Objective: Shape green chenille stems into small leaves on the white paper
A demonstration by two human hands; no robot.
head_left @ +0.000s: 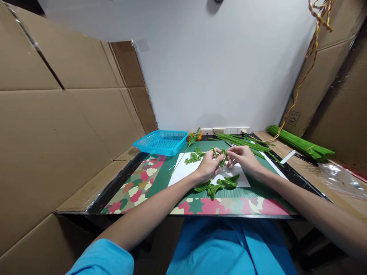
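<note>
Over a white sheet (pixel 182 172) on the green mat, my left hand (pixel 210 164) is closed round a green fuzzy stem piece (pixel 223 156). My right hand (pixel 241 157) is beside it, its thumb and forefinger pinched at the right side of the same piece. Shaped green leaf pieces (pixel 213 188) lie near the sheet's front edge, below my hands. Another group of curled green pieces (pixel 194 157) rests on the sheet, left of my left hand. The fingertips partly hide the held piece.
A blue basket (pixel 163 142) stands at the back left, with orange flowers (pixel 195 136) beside it. Loose green stems (pixel 246 141) lie behind my hands. At the right are a thick green bundle (pixel 301 144), a white strip (pixel 287 157) and a clear plastic bag (pixel 342 178). Cardboard walls flank the table.
</note>
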